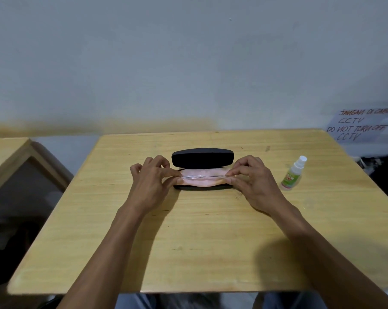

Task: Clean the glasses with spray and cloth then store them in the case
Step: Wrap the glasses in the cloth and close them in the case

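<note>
A black glasses case (202, 157) lies open in the middle of the wooden table (188, 230), its lid standing up at the back. A pink cloth (202, 180) fills the lower half. Clear-framed glasses (199, 176) lie folded along the cloth. My left hand (151, 181) pinches the left end of the glasses and cloth. My right hand (252, 177) pinches the right end. A small spray bottle (293, 172) with a white cap and green label stands on the table to the right of my right hand.
A wall rises just behind the table. A paper sign (360, 126) with handwritten text hangs at the right. A second wooden table (7, 157) stands at the left, across a gap.
</note>
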A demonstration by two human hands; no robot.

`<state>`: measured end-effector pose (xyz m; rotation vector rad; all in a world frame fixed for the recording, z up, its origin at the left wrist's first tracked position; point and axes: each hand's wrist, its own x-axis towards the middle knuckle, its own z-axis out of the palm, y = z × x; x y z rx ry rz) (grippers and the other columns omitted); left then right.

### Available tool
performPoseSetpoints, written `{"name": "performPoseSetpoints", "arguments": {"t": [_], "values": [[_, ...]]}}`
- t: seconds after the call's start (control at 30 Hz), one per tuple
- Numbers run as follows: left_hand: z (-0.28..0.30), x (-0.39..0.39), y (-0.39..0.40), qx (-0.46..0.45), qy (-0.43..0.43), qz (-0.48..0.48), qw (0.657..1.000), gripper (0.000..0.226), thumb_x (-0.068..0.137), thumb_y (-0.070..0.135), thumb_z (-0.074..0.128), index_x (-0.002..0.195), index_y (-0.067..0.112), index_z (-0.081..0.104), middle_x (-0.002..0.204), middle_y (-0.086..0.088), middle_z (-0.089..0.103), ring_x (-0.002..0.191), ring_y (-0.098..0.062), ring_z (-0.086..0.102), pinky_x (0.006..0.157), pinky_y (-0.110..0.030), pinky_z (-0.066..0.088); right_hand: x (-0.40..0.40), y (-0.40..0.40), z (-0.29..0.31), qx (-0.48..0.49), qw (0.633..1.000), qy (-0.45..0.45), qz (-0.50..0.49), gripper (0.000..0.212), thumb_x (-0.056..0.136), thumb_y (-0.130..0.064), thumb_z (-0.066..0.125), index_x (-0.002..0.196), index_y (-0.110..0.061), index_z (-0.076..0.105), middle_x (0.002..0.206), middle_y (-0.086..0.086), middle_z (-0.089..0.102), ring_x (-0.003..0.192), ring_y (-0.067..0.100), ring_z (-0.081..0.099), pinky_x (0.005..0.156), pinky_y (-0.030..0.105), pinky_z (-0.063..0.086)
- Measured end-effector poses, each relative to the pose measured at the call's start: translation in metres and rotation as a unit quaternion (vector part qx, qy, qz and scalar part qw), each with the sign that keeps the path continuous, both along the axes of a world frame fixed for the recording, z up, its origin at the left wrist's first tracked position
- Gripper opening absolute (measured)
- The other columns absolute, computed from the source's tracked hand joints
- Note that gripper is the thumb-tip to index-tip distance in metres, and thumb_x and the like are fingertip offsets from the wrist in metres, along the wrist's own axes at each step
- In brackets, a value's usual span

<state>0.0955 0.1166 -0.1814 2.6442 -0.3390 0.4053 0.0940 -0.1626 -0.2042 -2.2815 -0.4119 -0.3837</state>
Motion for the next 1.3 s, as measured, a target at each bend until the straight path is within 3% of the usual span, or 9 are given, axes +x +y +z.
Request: {"name": "performPoseSetpoints", "arguments": {"t": [0.13,0.27,0.37,0.6,0.8,1.3], "values": [[-0.004,0.005,0.002,0.011,0.009,-0.006,1.0,0.018,0.086,0.049,0.066,0.097,0.041,0.078,0.099,0.015,0.05,0.101,-0.011,0.045,0.088,-0.035,0.018,0.002,0.001,-0.003,0.002,1.0,0.023,0.003,0.012,0.084,-0.025,0.078,0.093,-0.018,0.078,0.1,-0.003,0.061,0.102,0.016,0.052,0.079,0.001,0.038],[-0.002,0.01,0.003,0.004,0.021,-0.008,1.0,0.015,0.086,0.047,0.068,0.095,0.041,0.078,0.099,0.015,0.05,0.1,-0.009,0.042,0.086,-0.034,0.017,0.004,0.001,-0.003,0.018,0.999,0.048,0.002,0.011,0.084,-0.026,0.078,0.093,-0.019,0.079,0.101,-0.002,0.061,0.102,0.015,0.052,0.079,-0.001,0.036],[-0.001,0.013,0.003,0.004,0.034,-0.013,0.999,0.014,0.085,0.047,0.069,0.094,0.041,0.078,0.097,0.015,0.049,0.1,-0.01,0.042,0.083,-0.032,0.015,0.005,0.0,-0.002,0.008,0.997,0.072,-0.001,0.01,0.084,-0.027,0.079,0.093,-0.021,0.079,0.102,-0.003,0.06,0.103,0.014,0.051,0.078,0.0,0.037],[0.0,0.014,0.005,-0.032,0.08,-0.01,0.996,0.017,0.083,0.049,0.07,0.094,0.04,0.079,0.094,0.016,0.052,0.1,-0.008,0.04,0.082,-0.031,0.015,0.008,-0.002,0.001,0.007,0.994,0.109,0.001,0.011,0.081,-0.033,0.08,0.092,-0.028,0.08,0.099,-0.009,0.059,0.102,0.014,0.054,0.081,0.02,0.041],[0.003,0.017,0.003,-0.061,0.123,-0.008,0.99,0.02,0.082,0.048,0.072,0.096,0.037,0.08,0.086,0.019,0.052,0.1,-0.008,0.04,0.082,-0.031,0.016,0.004,-0.005,0.0,0.006,0.994,0.108,0.001,0.016,0.085,-0.035,0.077,0.098,-0.027,0.081,0.101,-0.009,0.057,0.101,0.01,0.052,0.075,0.013,0.037],[0.001,0.0,-0.002,-0.088,0.083,0.009,0.993,0.025,0.083,0.049,0.071,0.105,0.039,0.076,0.096,0.01,0.064,0.099,-0.011,0.054,0.087,-0.035,0.025,-0.001,-0.005,-0.002,0.02,0.997,0.074,-0.016,0.026,0.083,-0.034,0.078,0.109,-0.026,0.079,0.101,-0.01,0.06,0.098,0.005,0.055,0.074,0.004,0.037]]}}
